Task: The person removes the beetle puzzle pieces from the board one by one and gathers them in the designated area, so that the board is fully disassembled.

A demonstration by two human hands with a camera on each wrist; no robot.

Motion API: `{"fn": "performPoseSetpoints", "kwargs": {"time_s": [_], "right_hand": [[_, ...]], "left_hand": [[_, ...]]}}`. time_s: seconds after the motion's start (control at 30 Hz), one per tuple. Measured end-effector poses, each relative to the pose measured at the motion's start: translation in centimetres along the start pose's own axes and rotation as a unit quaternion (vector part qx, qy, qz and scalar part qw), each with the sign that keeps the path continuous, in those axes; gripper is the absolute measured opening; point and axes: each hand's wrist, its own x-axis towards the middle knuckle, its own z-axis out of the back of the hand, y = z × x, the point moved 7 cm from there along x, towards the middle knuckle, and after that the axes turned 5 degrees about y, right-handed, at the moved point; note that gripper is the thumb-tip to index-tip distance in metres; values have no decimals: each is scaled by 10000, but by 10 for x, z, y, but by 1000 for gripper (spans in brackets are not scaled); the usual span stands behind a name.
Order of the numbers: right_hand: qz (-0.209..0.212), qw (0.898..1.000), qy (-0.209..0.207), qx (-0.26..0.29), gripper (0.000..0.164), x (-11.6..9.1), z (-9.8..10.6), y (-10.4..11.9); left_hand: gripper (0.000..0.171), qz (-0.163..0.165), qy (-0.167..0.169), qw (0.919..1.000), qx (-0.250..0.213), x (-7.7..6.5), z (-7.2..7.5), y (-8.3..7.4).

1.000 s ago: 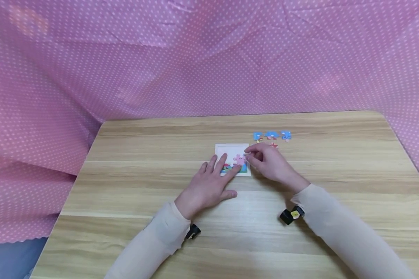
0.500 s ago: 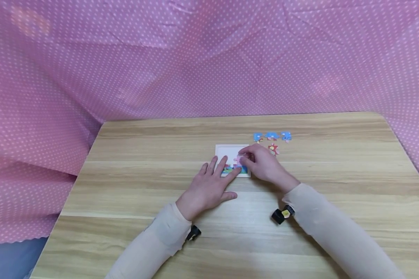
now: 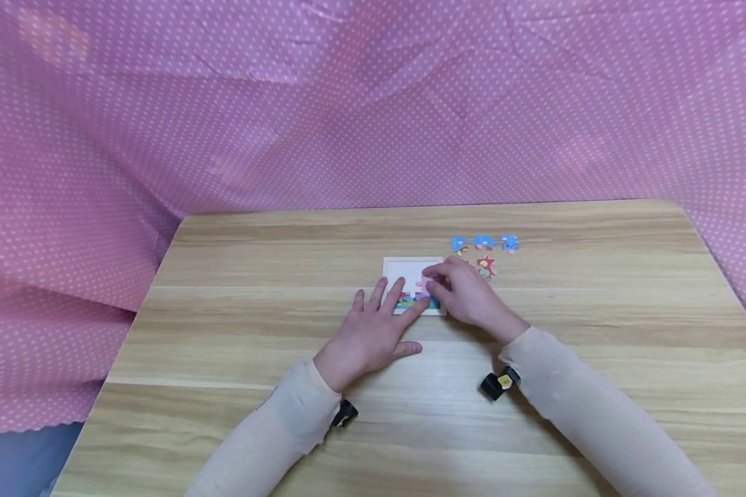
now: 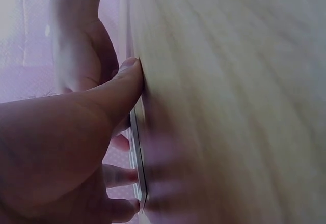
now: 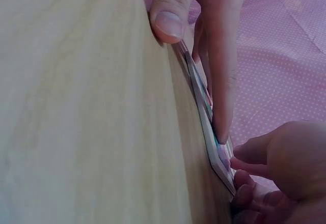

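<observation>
A small white puzzle tray (image 3: pixel 404 268) lies on the wooden table, with green and blue puzzle pieces (image 3: pixel 407 302) along its near side. My left hand (image 3: pixel 368 339) lies spread over the tray's near left part, fingers straight and one fingertip on the bottom pieces. Its thumb (image 4: pixel 133 74) rests on the table. At the tray's right side, my right hand (image 3: pixel 470 293) pinches a pink puzzle piece (image 3: pixel 421 284) between thumb and curled fingers, just above the bottom row. The hand partly covers that piece. In the right wrist view, the right hand's fingertips (image 5: pixel 247 151) touch the tray's edge area.
Several loose puzzle pieces lie behind my right hand: blue ones in a row (image 3: pixel 484 242) and a red one (image 3: pixel 486 266) closer. A pink dotted cloth (image 3: pixel 373 110) hangs behind the wooden table (image 3: pixel 255 276). Each wrist wears a black camera (image 3: pixel 494 385).
My right hand has moved a little left over the tray, covering more of the pink puzzle piece and uncovering the red loose piece. My left hand has stayed nearly still.
</observation>
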Motion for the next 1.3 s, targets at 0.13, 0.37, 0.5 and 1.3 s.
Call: {"fn": "performPoseSetpoints", "kwargs": {"time_s": [0.13,0.37,0.5,1.3], "right_hand": [[49,10000,-50,-58,31,0,0,1],[-11,10000,-84,-26,27,1,-3,0],[-92,9999,-80,24,26,1,-4,0],[138,9984,-247,496,23,-1,-3,-1]], "left_hand": [[79,22,30,10000,19,-1,1,-1],[80,35,93,9999,29,0,0,-3],[80,63,127,9998,126,0,0,-4],[79,112,245,9995,157,1,0,-4]]}}
